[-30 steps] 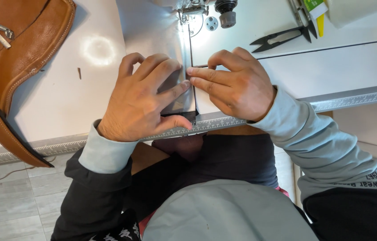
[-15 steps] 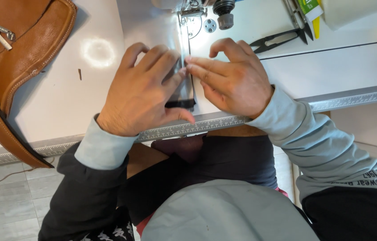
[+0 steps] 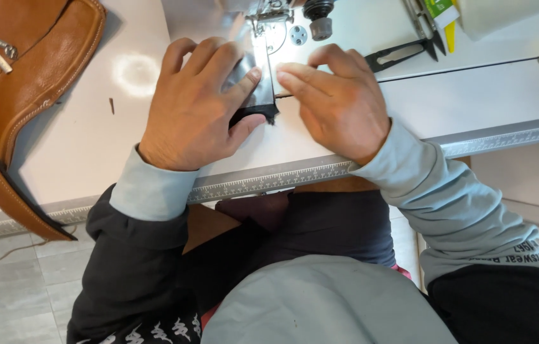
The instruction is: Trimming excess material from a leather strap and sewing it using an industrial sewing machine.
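Both hands, left (image 3: 196,105) and right (image 3: 339,102), pressed flat, close together on dark strip (image 3: 253,89); strip fed farther under needle (image 3: 263,28) than a second ago, less showing near tabletop (image 3: 78,146) edge.

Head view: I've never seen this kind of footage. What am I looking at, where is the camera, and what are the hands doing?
The camera sits on a person's head, looking down past their lap at a white table with a ruler strip on its edge. The left hand and right hand press a small dark fabric piece flat, under the needle area of a sewing machine. Neither hand grips anything; the fingers lie flat. A brown leather bag lies at the left, and black snips lie behind the right hand.
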